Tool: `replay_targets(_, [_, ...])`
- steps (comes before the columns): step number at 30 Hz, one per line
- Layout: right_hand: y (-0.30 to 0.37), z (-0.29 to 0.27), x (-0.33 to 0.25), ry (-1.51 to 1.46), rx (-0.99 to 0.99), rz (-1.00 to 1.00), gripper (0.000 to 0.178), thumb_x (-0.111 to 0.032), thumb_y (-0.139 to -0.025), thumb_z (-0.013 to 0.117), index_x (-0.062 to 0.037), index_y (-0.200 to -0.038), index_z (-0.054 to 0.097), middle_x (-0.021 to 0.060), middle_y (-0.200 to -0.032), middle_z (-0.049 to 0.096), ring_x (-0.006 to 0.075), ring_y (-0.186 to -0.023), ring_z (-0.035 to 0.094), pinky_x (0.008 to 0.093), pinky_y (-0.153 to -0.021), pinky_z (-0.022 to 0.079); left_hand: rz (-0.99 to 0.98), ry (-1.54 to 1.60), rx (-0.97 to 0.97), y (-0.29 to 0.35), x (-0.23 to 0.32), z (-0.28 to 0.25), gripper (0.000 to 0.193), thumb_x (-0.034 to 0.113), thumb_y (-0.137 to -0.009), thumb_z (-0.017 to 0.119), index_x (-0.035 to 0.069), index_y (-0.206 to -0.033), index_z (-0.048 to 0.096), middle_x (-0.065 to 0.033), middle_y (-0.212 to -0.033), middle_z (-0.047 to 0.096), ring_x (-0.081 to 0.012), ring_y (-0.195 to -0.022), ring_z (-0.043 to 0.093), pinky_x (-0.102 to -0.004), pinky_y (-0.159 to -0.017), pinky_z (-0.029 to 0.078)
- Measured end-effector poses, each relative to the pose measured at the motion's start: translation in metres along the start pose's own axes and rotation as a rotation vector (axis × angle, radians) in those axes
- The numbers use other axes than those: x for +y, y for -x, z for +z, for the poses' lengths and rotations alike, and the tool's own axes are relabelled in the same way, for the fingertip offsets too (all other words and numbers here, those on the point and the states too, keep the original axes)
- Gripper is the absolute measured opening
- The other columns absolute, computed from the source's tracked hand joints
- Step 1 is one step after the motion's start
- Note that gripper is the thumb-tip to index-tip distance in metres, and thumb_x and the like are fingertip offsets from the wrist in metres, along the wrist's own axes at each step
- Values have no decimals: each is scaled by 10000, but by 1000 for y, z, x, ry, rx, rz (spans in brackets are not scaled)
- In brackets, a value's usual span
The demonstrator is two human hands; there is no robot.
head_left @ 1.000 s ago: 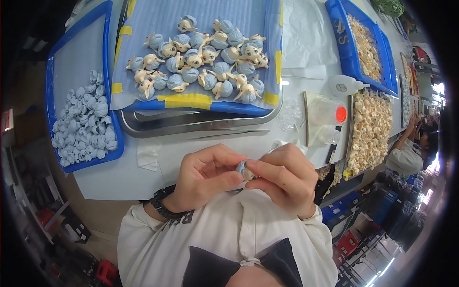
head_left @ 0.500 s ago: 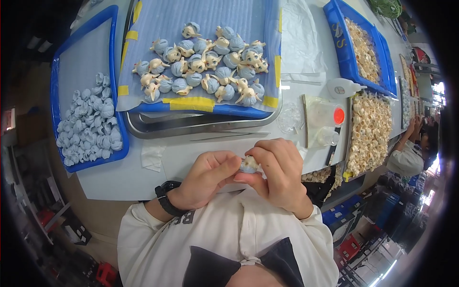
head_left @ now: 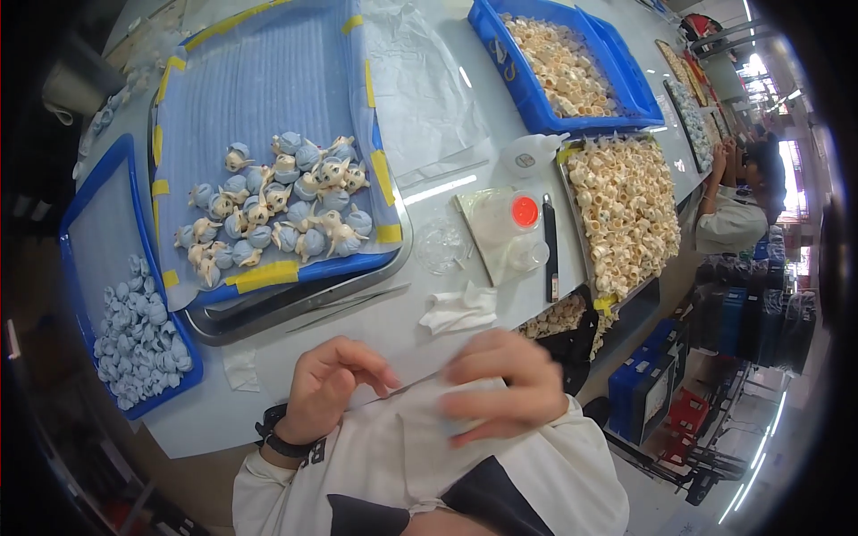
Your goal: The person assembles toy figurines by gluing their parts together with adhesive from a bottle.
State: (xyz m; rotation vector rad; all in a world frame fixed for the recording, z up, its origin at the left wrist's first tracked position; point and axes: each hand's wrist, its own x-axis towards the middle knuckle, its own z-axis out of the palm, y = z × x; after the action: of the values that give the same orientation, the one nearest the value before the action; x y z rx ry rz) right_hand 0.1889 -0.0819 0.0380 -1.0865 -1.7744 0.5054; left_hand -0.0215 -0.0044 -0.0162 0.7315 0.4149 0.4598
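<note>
My left hand [head_left: 334,384] is in front of my chest, fingers apart and curved, with nothing in it. Beside it my right hand [head_left: 511,386] is smeared by motion. Its fingers close round a small doll head [head_left: 483,386], of which only a pale blurred patch shows. Beyond my left hand, a blue tray [head_left: 323,272] lined with foam sheet and yellow tape bears several doll heads [head_left: 308,190] with blue hair. Pale blue hair pieces [head_left: 141,335] fill part of another blue tray [head_left: 143,196] at the left.
A tray of cream face parts [head_left: 621,210] and a blue bin [head_left: 527,112] of similar parts stand right. Nearer are a white squeeze bottle [head_left: 529,156], a red-capped jar [head_left: 502,217], a black-handled tool [head_left: 550,255], tweezers [head_left: 349,305] and crumpled tissue [head_left: 458,309]. A co-worker [head_left: 737,201] sits far right.
My hands have parted; the left has let go of the doll head and the right has moved off with it. The view has turned rightward, so the trays appear further left.
</note>
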Motion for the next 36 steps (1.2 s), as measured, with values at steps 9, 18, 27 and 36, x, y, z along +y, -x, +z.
replay_targets(9, [27,-115,65,727,448,764,297,-55,-716,628,-22,-1007,579,84,-797,590,172,-714,539,258,-627,426,-13,331,-181,29,26,1,370,350,-851,520,-12,-929,498,-158,-809,549,-217,-732,539,-311,-638,436])
replay_targets(18, [5,-117,73,1012,151,573,378,-58,-697,649,-34,-1058,539,138,-920,601,263,-870,555,344,-809,408,261,-2019,903,80,133,-150,475,197,-848,511,50,-1281,380,-184,-1283,389,-319,-1208,346,-384,-1008,235])
replay_targets(27, [156,-221,91,1303,160,764,433,-269,-904,397,-5,-1248,406,212,-1272,401,342,-1183,374,380,-974,306,249,-1990,967,63,143,-143,384,119,-715,627,54,-1078,520,-160,-1064,470,-331,-994,453,-377,-864,365])
replay_targets(36, [145,-226,107,1020,362,871,302,-200,-873,512,-36,-1126,531,141,-1113,452,224,-912,541,293,-711,468,247,-1958,863,78,148,-130,349,157,-685,646,69,-997,517,-110,-996,473,-288,-971,430,-361,-840,353])
